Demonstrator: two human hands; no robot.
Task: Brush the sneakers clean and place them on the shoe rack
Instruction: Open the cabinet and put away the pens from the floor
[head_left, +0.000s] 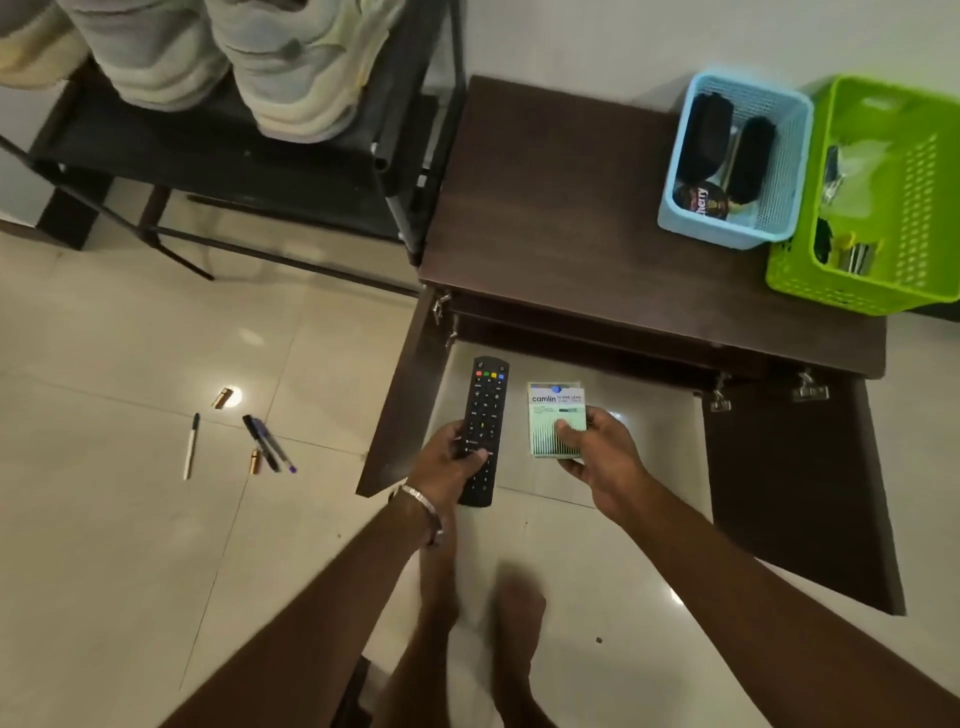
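Left hand (453, 453) has its fingers wrapped around a black TV remote (483, 431), right hand (597, 447) pinches a green Camlin lead box (556, 418); sneakers (306, 67) sit on the shoe rack (208, 156).

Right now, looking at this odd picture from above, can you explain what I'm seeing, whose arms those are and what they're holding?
There is no machine here. One wide camera worn on a person's head looks down at their own arms and bare feet. The left hand grips a black remote control. The right hand holds a small green and white box marked camlin. Ahead stands a dark wooden cabinet with its doors open; a blue basket and a green basket sit on top. At upper left, pale sneakers already rest on a black shoe rack. Pens lie on the tiled floor.
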